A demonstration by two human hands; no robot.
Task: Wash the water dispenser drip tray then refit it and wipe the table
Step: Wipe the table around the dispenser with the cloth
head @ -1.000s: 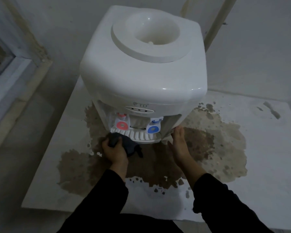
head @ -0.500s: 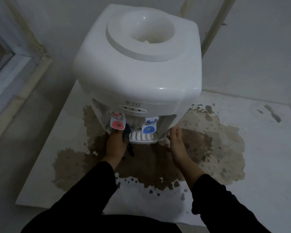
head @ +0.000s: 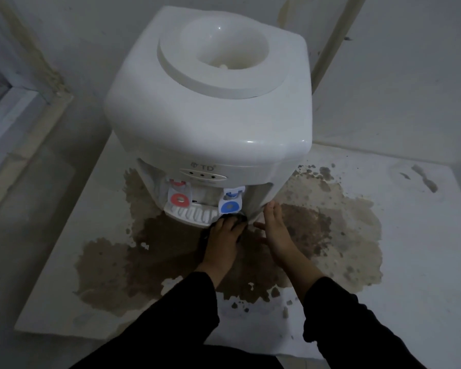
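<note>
Drip tray back in the dispenser, cloth working its right end

The white water dispenser (head: pixel 210 107) sits on a white table (head: pixel 415 235) that's got a big brown stain (head: pixel 317 235) spread out around its base. The slatted drip tray (head: pixel 189 213) is seated in the front, right under the red tap (head: pixel 179 198) and the blue tap (head: pixel 230 206). Left hand (head: pixel 224 235) has its fingers curled over a dark cloth (head: pixel 233 217), pressing it against the tray's right end just below the blue tap. Right hand (head: pixel 274 230) is flat and relaxed, fingers straight, fingertips touching the dispenser's lower right corner, palm over the stain. Both sleeves are black. Pretty dim light, so the cloth is mostly hidden under the fingers.
</note>
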